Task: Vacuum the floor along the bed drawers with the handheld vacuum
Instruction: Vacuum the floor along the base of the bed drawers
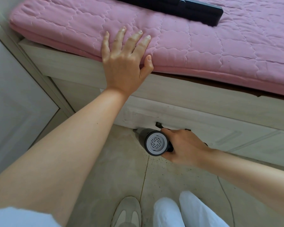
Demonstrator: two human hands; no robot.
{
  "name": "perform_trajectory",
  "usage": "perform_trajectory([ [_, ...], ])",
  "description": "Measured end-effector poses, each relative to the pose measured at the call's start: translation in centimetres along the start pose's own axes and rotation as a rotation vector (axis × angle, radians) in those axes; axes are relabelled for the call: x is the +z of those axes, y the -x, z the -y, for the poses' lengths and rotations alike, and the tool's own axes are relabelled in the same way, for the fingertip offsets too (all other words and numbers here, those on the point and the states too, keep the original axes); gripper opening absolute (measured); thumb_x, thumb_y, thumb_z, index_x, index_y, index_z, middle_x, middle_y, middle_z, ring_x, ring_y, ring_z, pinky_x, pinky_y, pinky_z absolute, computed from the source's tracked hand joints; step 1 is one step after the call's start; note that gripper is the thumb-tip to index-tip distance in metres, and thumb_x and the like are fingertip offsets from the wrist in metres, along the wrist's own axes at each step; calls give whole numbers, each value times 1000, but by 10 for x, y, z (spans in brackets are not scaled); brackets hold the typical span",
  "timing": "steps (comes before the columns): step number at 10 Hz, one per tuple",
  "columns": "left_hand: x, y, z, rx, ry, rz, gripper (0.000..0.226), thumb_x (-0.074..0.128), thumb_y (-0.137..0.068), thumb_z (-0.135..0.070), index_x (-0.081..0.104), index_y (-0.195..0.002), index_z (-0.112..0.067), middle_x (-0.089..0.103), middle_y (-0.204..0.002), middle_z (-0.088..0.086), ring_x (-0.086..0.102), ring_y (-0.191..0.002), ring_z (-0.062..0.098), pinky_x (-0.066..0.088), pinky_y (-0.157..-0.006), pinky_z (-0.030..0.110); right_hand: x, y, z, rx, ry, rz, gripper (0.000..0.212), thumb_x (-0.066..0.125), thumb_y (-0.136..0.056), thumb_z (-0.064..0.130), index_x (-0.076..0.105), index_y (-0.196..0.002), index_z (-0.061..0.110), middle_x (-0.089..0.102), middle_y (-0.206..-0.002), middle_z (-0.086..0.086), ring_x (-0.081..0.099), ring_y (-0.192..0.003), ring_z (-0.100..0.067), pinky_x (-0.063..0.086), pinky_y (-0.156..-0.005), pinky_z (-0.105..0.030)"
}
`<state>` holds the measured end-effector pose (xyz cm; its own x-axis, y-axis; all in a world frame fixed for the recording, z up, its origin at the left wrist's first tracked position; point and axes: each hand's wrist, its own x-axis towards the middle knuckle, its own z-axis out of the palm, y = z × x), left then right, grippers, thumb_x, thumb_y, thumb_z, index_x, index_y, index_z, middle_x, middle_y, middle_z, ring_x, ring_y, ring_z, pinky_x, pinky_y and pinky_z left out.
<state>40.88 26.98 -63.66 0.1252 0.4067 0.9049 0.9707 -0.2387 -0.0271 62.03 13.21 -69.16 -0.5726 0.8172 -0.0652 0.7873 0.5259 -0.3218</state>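
Note:
My right hand [185,149] grips the handle of a dark grey handheld vacuum [156,143], whose round vented rear cap faces me. Its nozzle points at the gap where the pale bed drawer front [203,128] meets the tiled floor [118,169]; the nozzle tip is hidden under the drawer edge. Dark crumbs are scattered on the floor just below the vacuum. My left hand [125,61] rests flat, fingers spread, on the edge of the pink quilted mattress pad [203,46] above the drawers.
A long black flat object [195,7] lies on the pink pad at the top. A pale cabinet door [15,104] stands at the left. My shoe [126,212] and white trouser leg [179,213] are on the floor. A thin cord [226,197] trails at right.

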Motion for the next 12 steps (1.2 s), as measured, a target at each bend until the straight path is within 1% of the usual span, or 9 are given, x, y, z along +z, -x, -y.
perform_trajectory([
  [1,0,-1,0,0,0,-5,40,51,-94,-36,73,-125,-24,69,-129,-3,61,-124,34,40,-107,62,2,-7,6,-13,-7,0,37,60,-82,49,49,-106,24,65,-92,4,62,-76,-21,49,-62,-33],
  [2,-1,-1,0,2,4,-8,40,51,-94,-36,73,-124,-24,69,-128,-3,61,-124,34,40,-107,62,7,-15,10,-38,16,6,35,58,-83,49,46,-104,24,64,-88,2,60,-74,-23,42,-58,-31],
  [3,-1,-1,0,1,3,-3,40,51,-93,-36,73,-124,-24,69,-128,-3,61,-124,34,40,-107,62,11,-22,14,-43,11,7,36,58,-83,49,46,-106,23,63,-88,1,59,-74,-24,43,-58,-32],
  [4,-2,-1,-1,6,3,-1,40,51,-93,-36,73,-125,-24,69,-129,-3,61,-125,33,40,-107,62,10,-26,15,-44,-9,-6,39,58,-83,50,46,-109,23,64,-88,1,60,-73,-23,49,-59,-34],
  [6,-5,-4,-4,-12,8,11,40,51,-93,-34,73,-125,-23,69,-129,-3,60,-125,34,39,-109,60,1,-16,1,-19,-24,-7,43,61,-82,48,48,-115,24,67,-92,2,62,-75,-19,54,-63,-36],
  [7,-8,-8,-8,-37,8,26,41,51,-92,-32,74,-124,-22,69,-129,-3,60,-125,34,39,-109,61,-5,-5,-10,10,-33,-8,49,62,-81,48,46,-122,27,68,-95,4,63,-78,-19,55,-66,-37],
  [8,-13,-11,-14,3,24,60,43,50,-92,-31,71,-128,-21,68,-132,-1,61,-124,36,39,-108,63,-11,9,-22,38,-70,-14,51,63,-80,48,47,-124,28,69,-96,7,64,-79,-17,55,-67,-36],
  [10,-12,-21,-63,115,99,108,46,48,-91,-37,72,-127,-19,69,-130,4,62,-120,41,44,-102,63,-17,32,-43,109,-119,-2,51,64,-78,50,48,-123,32,68,-94,11,63,-79,-13,55,-68,-34],
  [12,-5,-23,-91,155,91,90,47,49,-90,-41,72,-125,-20,69,-129,8,64,-117,42,47,-99,63,-21,47,-57,154,-161,8,49,63,-76,55,47,-120,40,64,-84,19,62,-74,-7,55,-66,-32],
])
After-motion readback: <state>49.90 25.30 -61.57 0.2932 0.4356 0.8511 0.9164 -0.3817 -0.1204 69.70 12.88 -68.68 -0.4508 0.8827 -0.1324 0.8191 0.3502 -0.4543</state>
